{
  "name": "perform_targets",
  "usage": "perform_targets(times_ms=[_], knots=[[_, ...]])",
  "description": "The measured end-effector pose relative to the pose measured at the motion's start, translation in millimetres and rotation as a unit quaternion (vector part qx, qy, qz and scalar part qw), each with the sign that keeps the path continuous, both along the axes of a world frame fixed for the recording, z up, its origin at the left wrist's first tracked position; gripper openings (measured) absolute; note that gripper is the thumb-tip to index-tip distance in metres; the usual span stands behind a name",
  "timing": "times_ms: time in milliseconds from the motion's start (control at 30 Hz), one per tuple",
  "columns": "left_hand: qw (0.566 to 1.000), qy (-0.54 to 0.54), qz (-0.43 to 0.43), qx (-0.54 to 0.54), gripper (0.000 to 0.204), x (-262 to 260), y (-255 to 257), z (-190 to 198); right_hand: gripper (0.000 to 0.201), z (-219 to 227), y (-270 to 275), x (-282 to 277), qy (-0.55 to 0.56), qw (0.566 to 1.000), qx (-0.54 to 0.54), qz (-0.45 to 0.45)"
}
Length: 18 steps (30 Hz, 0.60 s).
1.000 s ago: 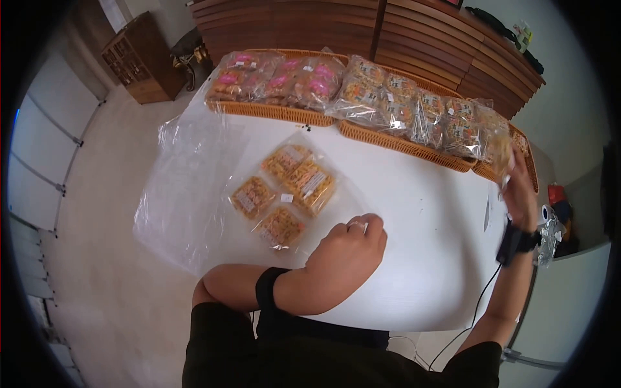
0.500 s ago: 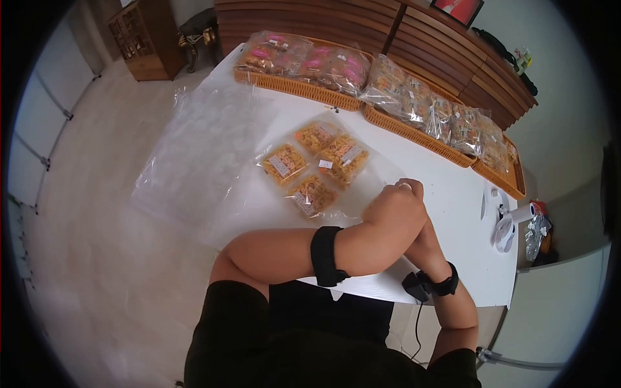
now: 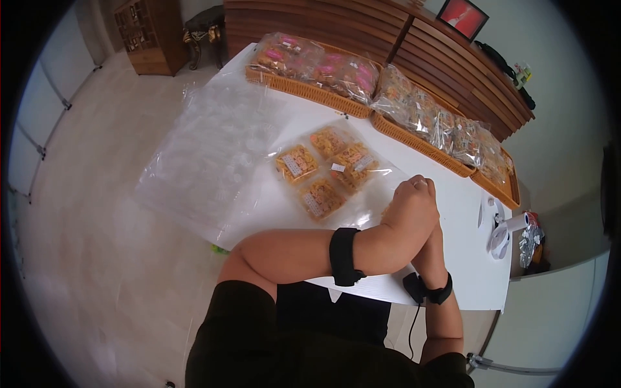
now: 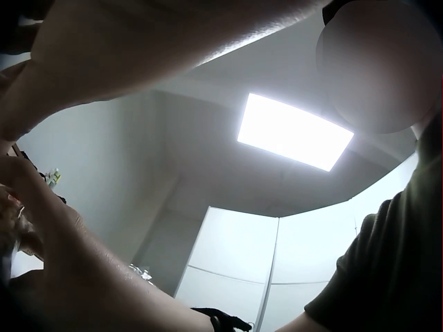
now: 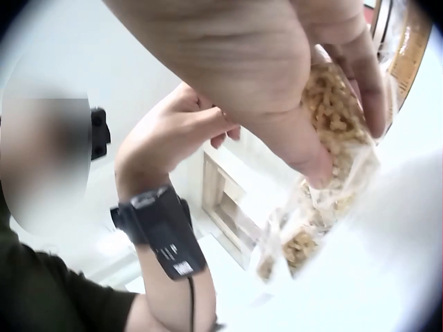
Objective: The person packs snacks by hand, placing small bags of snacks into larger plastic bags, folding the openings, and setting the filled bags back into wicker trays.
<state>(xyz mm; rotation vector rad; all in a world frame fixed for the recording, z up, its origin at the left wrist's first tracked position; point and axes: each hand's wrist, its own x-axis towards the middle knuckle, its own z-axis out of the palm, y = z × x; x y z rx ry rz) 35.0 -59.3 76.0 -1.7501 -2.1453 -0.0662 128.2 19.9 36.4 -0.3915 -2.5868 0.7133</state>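
Note:
Several yellow snack packets [image 3: 322, 198] lie flat in a clear plastic bag [image 3: 378, 204] on the white table. At the bag's right end, my left hand [image 3: 411, 210] has curled fingers and appears to pinch its edge; the fingertips are hidden in the head view. My right hand [image 3: 430, 249] is partly covered by the left one. In the right wrist view, the right hand [image 5: 277, 83] grips a clear-wrapped snack packet [image 5: 336, 114] between thumb and fingers, with the left hand [image 5: 176, 131] close by.
Wicker baskets [image 3: 424, 140] with wrapped snacks line the table's far edge. Empty clear plastic bags [image 3: 200, 155] spread over the left side. A white roll [image 3: 517, 222] and crumpled foil [image 3: 530, 242] are at the right. A dark cable [image 3: 412, 333] hangs from the right wrist.
My right hand has moved from the rightmost basket to beneath and beside my left hand. The head view has shifted, so the table and packets appear in different places.

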Motion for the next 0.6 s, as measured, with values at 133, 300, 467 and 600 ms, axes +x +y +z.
perform_targets(times_ms=[133, 300, 467, 600], knots=[[0.999, 0.021, -0.005, 0.029, 0.021, 8, 3, -6, 0.047, -17, 1, 9, 0.008, 0.998, 0.030, -0.055], [0.998, 0.051, -0.019, 0.019, 0.019, 13, 1, -7, 0.042, -10, -1, 2, -0.026, 0.980, -0.197, 0.012], [0.998, 0.062, -0.025, -0.009, 0.019, 18, 2, -15, 0.050, -35, 13, -17, 0.003, 0.972, -0.188, 0.141], [0.996, 0.075, -0.041, -0.007, 0.018, 14, 0, -14, 0.051, -14, 18, -18, -0.046, 0.984, -0.080, 0.150]])
